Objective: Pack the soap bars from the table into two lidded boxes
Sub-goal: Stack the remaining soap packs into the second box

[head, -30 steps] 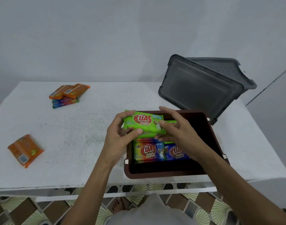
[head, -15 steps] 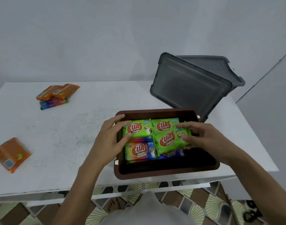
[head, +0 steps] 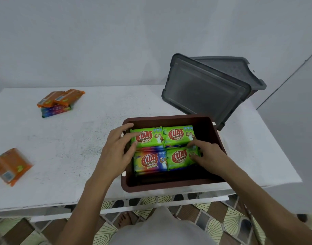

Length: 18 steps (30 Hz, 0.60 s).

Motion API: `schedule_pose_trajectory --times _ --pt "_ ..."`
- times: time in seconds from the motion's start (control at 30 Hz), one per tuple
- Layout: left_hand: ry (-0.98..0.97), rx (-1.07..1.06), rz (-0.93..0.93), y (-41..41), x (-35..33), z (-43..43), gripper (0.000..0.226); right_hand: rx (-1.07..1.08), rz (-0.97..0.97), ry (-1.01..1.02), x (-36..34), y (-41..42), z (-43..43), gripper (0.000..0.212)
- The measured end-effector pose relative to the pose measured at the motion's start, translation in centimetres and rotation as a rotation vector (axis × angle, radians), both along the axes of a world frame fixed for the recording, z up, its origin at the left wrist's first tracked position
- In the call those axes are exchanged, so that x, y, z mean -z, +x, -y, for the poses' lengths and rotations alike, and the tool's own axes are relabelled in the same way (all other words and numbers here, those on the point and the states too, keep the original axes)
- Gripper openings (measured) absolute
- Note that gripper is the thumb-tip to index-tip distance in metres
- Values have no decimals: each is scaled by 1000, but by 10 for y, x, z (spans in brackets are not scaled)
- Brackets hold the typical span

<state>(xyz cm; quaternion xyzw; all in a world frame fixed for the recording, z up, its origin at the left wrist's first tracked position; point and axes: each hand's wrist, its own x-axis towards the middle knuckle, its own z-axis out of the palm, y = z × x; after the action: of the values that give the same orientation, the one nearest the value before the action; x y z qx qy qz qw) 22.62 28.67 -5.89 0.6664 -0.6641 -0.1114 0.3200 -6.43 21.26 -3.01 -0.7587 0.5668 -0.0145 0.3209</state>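
Brown plastic forms the open box (head: 169, 185), which sits at the near edge of the white table (head: 81, 147), right of its middle. Four wrapped soap bars lie flat in it as a top layer, side by side: a far-left green bar (head: 148, 138), a far-right green bar (head: 178, 136), a near-right green bar (head: 180, 157) and a near-left rainbow bar (head: 149, 160). The left hand (head: 116, 149) has its fingers spread apart, their tips resting on the left end of the far-left green bar and on the box's left rim. The right hand (head: 208, 154) pinches the right end of the near-right green bar, thumb on its top face and forefinger along its far edge.

Behind the brown box, toward the table's far right corner, a grey lid (head: 204, 91) leans tilted against a grey box (head: 240, 68). Two orange bars (head: 61, 98) lie on a multicoloured bar (head: 54, 110) near the far left corner. One single orange bar (head: 10, 165) lies at the left edge.
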Motion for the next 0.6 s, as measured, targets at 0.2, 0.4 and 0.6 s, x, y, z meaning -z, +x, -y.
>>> schedule_pose_trajectory --times 0.2,0.4,0.6 --pt "-16 7 -12 -1 4 -4 35 -82 -190 -103 3 7 -4 33" --pt "-40 27 -31 5 2 -11 36 -102 -216 -166 -24 29 -2 30" --pt "33 -100 -116 52 4 -35 40 -267 -34 -284 -68 113 18 33"
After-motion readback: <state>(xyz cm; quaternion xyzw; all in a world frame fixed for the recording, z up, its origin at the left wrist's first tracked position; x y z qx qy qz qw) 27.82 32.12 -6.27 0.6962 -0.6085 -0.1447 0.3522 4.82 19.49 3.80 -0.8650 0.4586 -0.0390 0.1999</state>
